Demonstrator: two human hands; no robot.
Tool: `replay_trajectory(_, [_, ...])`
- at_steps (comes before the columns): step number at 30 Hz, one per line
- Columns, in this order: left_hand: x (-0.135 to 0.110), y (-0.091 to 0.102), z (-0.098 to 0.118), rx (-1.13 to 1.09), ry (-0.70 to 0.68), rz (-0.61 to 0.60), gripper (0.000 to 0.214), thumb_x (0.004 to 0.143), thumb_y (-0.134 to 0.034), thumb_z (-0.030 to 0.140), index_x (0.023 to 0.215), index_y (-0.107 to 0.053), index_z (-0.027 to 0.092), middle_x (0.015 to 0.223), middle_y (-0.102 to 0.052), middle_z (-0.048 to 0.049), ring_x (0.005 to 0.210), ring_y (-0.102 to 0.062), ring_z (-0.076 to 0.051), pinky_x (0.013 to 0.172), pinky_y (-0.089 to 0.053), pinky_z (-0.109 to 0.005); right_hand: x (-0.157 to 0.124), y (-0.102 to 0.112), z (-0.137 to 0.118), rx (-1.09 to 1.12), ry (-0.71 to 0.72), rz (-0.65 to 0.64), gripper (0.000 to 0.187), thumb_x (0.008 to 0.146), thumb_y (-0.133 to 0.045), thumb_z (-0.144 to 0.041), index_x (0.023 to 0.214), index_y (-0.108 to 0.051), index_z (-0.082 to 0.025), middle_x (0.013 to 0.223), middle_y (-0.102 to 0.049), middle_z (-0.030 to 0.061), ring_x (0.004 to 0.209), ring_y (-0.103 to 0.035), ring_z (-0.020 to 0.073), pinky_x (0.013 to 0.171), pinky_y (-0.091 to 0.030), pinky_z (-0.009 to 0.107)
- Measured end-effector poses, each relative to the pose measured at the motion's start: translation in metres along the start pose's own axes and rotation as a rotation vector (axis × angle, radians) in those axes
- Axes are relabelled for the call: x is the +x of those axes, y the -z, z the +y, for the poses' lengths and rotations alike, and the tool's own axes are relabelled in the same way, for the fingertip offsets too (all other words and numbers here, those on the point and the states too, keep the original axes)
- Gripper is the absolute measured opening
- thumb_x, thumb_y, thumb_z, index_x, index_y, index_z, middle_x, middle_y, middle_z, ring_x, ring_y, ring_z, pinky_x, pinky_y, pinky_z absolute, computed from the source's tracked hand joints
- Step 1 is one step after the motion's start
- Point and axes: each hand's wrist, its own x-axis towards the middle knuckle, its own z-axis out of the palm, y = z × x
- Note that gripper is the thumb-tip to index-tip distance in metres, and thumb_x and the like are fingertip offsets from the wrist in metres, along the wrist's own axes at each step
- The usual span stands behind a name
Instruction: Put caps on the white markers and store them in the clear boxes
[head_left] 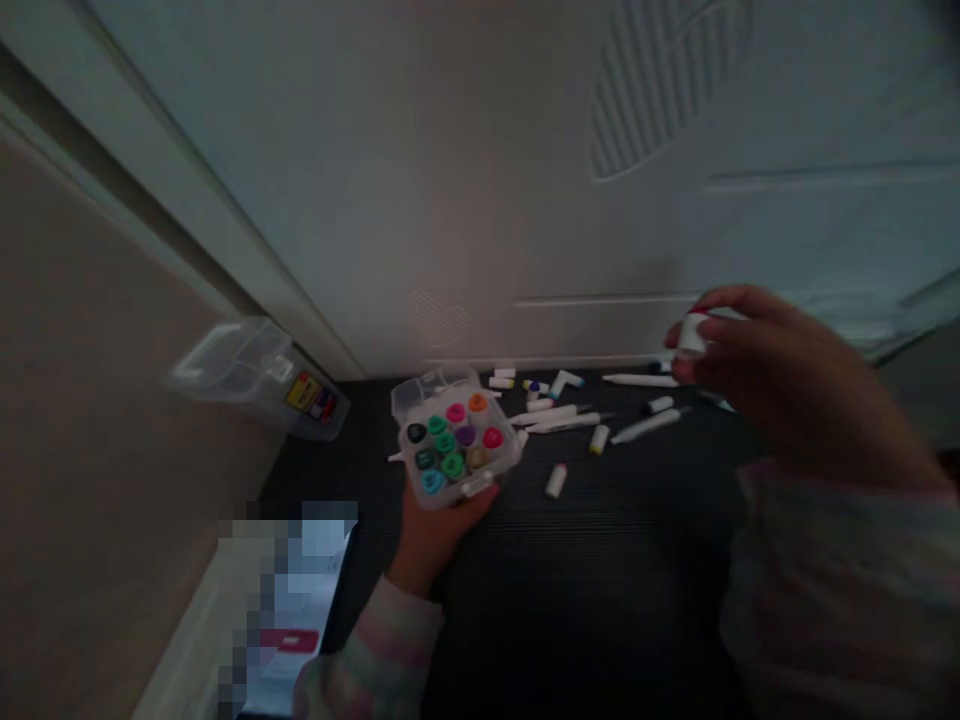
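My left hand [435,530] grips the near side of a small clear plastic box [454,440] that stands on the dark mat and holds several markers with coloured caps facing up. My right hand [780,385] is raised above the mat at the right, its fingers closed on a white marker [691,335] with a reddish end. The hand is blurred by motion. Several white markers [559,420] and loose caps [556,480] lie scattered on the mat between the box and my right hand.
A clear plastic lid or case with a coloured label [259,378] leans at the left against the wall. A white door [525,180] stands behind the mat. The dark ribbed mat [585,590] spreads toward me. A lit, blurred-out screen [300,600] lies at lower left.
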Motion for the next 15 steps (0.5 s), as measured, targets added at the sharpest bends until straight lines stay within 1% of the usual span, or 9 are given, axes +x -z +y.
replay_trajectory(1, [0.002, 0.003, 0.002, 0.024, 0.016, -0.010, 0.036, 0.051, -0.074, 0.028, 0.082, -0.060, 0.016, 0.097, -0.068, -0.0099, 0.098, -0.061, -0.029, 0.090, -0.047, -0.047, -0.002, 0.000, -0.002, 0.082, 0.022, -0.058, 0.006, 0.073, -0.055, -0.017, 0.076, -0.052, -0.021, 0.067, -0.056, -0.0011, 0.051, -0.054, 0.0076, 0.052, -0.044, 0.023])
replay_trajectory(3, [0.006, 0.007, 0.004, 0.064, 0.025, 0.025, 0.030, 0.050, -0.074, 0.029, 0.075, -0.062, 0.016, 0.091, -0.070, -0.0085, 0.096, -0.062, -0.029, 0.090, -0.047, -0.046, -0.005, 0.002, -0.004, 0.180, 0.051, -0.152, 0.009, 0.071, -0.057, -0.017, 0.078, -0.052, -0.021, 0.067, -0.059, -0.0020, 0.051, -0.056, 0.0077, 0.051, -0.045, 0.021])
replay_trajectory(6, [0.009, 0.011, 0.004, 0.135, -0.021, 0.092, 0.031, 0.049, -0.073, 0.030, 0.075, -0.065, 0.016, 0.090, -0.070, -0.0079, 0.094, -0.062, -0.030, 0.091, -0.045, -0.048, -0.010, 0.008, -0.004, 0.309, 0.057, -0.274, 0.013, 0.069, -0.058, -0.018, 0.080, -0.051, -0.021, 0.069, -0.062, -0.0024, 0.051, -0.058, 0.0084, 0.050, -0.047, 0.021])
replay_trajectory(8, [0.008, 0.012, 0.002, 0.179, -0.090, 0.146, 0.029, 0.053, -0.070, 0.032, 0.076, -0.066, 0.017, 0.091, -0.070, -0.0072, 0.099, -0.060, -0.031, 0.095, -0.040, -0.049, -0.012, 0.009, -0.005, 0.407, 0.047, -0.374, 0.015, 0.069, -0.057, -0.017, 0.082, -0.051, -0.021, 0.070, -0.063, -0.0026, 0.051, -0.059, 0.0093, 0.050, -0.049, 0.022])
replay_trajectory(10, [0.006, 0.013, -0.004, 0.223, -0.084, 0.153, 0.027, 0.054, -0.069, 0.036, 0.075, -0.066, 0.018, 0.083, -0.070, -0.0066, 0.097, -0.060, -0.032, 0.095, -0.039, -0.052, -0.015, 0.009, -0.007, 0.497, 0.028, -0.472, 0.016, 0.070, -0.055, -0.017, 0.084, -0.049, -0.022, 0.071, -0.064, -0.0025, 0.052, -0.061, 0.0104, 0.050, -0.050, 0.023])
replay_trajectory(11, [0.005, 0.013, -0.009, 0.264, -0.080, 0.176, 0.026, 0.055, -0.068, 0.037, 0.073, -0.065, 0.018, 0.080, -0.070, -0.0066, 0.098, -0.060, -0.034, 0.095, -0.038, -0.053, -0.017, 0.009, -0.008, 0.532, 0.020, -0.517, 0.017, 0.071, -0.054, -0.017, 0.085, -0.047, -0.022, 0.071, -0.064, -0.0023, 0.053, -0.062, 0.0109, 0.050, -0.050, 0.023])
replay_trajectory(12, [0.005, 0.014, -0.014, 0.276, -0.094, 0.188, 0.028, 0.056, -0.067, 0.039, 0.075, -0.065, 0.018, 0.082, -0.070, -0.0072, 0.098, -0.059, -0.035, 0.095, -0.038, -0.053, -0.019, 0.008, -0.009, 0.561, 0.016, -0.557, 0.018, 0.071, -0.054, -0.017, 0.086, -0.046, -0.021, 0.071, -0.064, -0.0021, 0.053, -0.063, 0.0115, 0.049, -0.049, 0.023])
replay_trajectory(13, [0.006, 0.014, -0.019, 0.262, -0.114, 0.205, 0.031, 0.059, -0.064, 0.041, 0.080, -0.064, 0.018, 0.084, -0.069, -0.0080, 0.098, -0.059, -0.035, 0.094, -0.040, -0.052, -0.020, 0.009, -0.010, 0.586, 0.017, -0.593, 0.018, 0.071, -0.054, -0.018, 0.087, -0.045, -0.021, 0.071, -0.064, -0.0020, 0.053, -0.063, 0.0120, 0.048, -0.049, 0.023])
replay_trajectory(15, [0.012, 0.017, -0.028, 0.223, -0.191, 0.253, 0.035, 0.069, -0.055, 0.043, 0.094, -0.059, 0.019, 0.086, -0.067, -0.0081, 0.096, -0.060, -0.032, 0.088, -0.045, -0.049, -0.023, 0.009, -0.012, 0.622, 0.035, -0.645, 0.021, 0.071, -0.055, -0.017, 0.088, -0.044, -0.021, 0.071, -0.064, -0.0022, 0.054, -0.064, 0.0126, 0.048, -0.048, 0.022])
